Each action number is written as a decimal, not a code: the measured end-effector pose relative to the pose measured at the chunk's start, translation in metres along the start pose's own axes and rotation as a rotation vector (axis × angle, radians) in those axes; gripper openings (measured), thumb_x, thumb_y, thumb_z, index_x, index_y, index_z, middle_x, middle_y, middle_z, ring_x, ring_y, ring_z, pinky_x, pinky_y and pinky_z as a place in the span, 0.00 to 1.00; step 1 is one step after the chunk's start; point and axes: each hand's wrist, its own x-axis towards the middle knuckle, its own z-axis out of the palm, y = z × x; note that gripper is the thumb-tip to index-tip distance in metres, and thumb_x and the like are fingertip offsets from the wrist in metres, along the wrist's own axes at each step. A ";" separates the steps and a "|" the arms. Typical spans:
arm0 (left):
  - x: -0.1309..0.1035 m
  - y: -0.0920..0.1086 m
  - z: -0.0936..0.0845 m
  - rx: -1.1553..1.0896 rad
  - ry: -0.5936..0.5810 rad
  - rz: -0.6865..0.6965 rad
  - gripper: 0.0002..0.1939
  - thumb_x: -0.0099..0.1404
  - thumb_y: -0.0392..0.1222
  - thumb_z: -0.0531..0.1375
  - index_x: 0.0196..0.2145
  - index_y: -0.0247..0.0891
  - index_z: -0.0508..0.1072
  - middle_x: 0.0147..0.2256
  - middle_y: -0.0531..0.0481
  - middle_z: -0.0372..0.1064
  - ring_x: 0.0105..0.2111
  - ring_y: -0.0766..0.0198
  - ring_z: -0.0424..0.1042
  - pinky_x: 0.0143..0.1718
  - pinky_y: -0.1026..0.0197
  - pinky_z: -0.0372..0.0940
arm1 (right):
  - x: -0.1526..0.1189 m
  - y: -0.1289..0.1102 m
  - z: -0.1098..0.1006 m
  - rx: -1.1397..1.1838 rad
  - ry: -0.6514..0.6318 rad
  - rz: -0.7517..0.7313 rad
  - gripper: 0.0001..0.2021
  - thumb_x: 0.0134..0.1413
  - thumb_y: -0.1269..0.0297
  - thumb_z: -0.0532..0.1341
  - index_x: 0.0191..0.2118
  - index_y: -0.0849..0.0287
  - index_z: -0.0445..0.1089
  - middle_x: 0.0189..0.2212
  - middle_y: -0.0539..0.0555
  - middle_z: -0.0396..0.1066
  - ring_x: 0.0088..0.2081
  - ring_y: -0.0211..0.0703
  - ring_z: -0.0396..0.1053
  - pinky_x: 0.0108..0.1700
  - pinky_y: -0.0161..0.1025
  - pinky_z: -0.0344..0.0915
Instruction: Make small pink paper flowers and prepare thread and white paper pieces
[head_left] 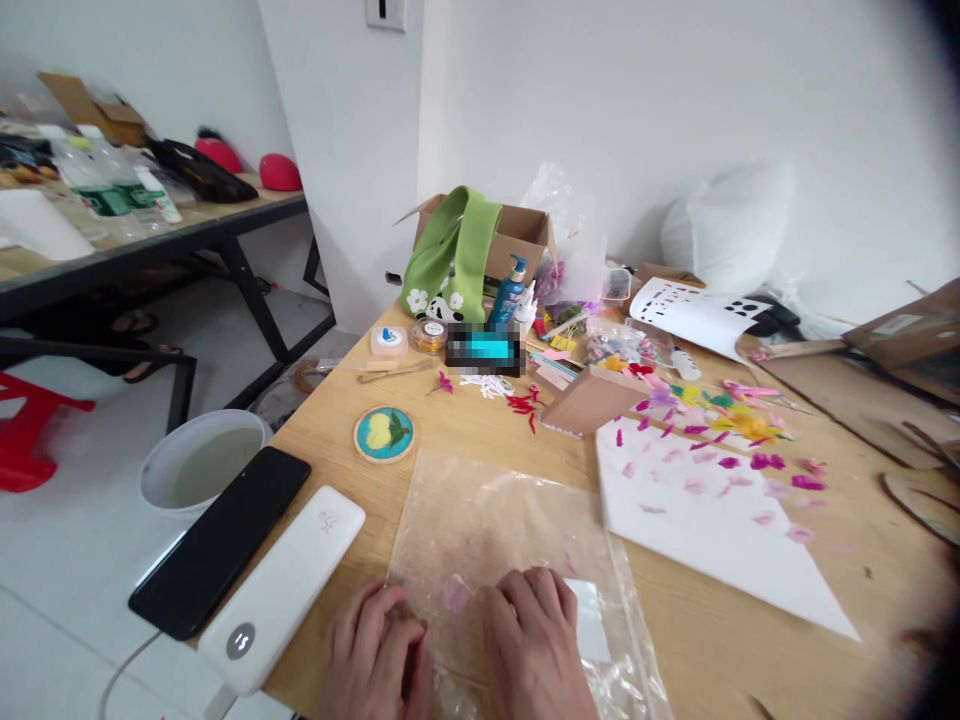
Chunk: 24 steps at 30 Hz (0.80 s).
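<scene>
My left hand (379,650) is curled at the left edge of a clear plastic bag (517,500) lying flat on the table. Its fingertips bend inward, and what they pinch, if anything, is hidden. On the bag rests my right hand (536,640), knuckles up, fingers bent together and tips out of sight beneath. Between the hands is a pale pink petal (456,593), with a smaller pink bit (570,563) farther up. A whitish rectangular piece (589,620) shows beside my right hand, partly covered by it.
A black phone (221,540) and white power bank (285,590) lie at the left edge. Beyond are a round blue piece with yellow fruit (383,432), a wooden block (592,400), and white paper (697,520) with scattered petals. A bucket (206,460) stands on the floor.
</scene>
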 end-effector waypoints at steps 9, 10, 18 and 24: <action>0.002 -0.005 -0.004 0.056 -0.025 0.081 0.05 0.57 0.34 0.61 0.32 0.44 0.72 0.43 0.47 0.70 0.48 0.52 0.65 0.46 0.52 0.61 | -0.003 0.002 0.003 0.048 -0.031 -0.006 0.09 0.56 0.75 0.54 0.28 0.57 0.64 0.28 0.52 0.63 0.33 0.46 0.56 0.44 0.47 0.52; 0.002 -0.005 -0.004 0.059 -0.026 0.088 0.06 0.57 0.34 0.61 0.32 0.44 0.72 0.43 0.47 0.70 0.48 0.52 0.65 0.46 0.52 0.61 | -0.002 0.002 0.004 0.041 -0.024 -0.001 0.09 0.56 0.76 0.54 0.28 0.57 0.64 0.28 0.52 0.63 0.33 0.46 0.56 0.43 0.47 0.52; 0.002 0.002 0.000 -0.012 0.008 -0.017 0.06 0.60 0.33 0.58 0.31 0.43 0.71 0.42 0.47 0.70 0.48 0.51 0.65 0.47 0.49 0.60 | -0.001 0.002 0.003 0.028 -0.012 0.006 0.07 0.55 0.74 0.56 0.29 0.57 0.65 0.28 0.51 0.64 0.33 0.45 0.57 0.43 0.46 0.52; 0.003 -0.001 -0.004 0.064 -0.023 0.085 0.05 0.57 0.35 0.60 0.31 0.44 0.72 0.42 0.47 0.71 0.47 0.52 0.66 0.45 0.52 0.62 | 0.003 0.004 -0.001 0.026 0.004 0.068 0.09 0.56 0.75 0.54 0.28 0.56 0.65 0.27 0.51 0.64 0.34 0.46 0.58 0.44 0.47 0.53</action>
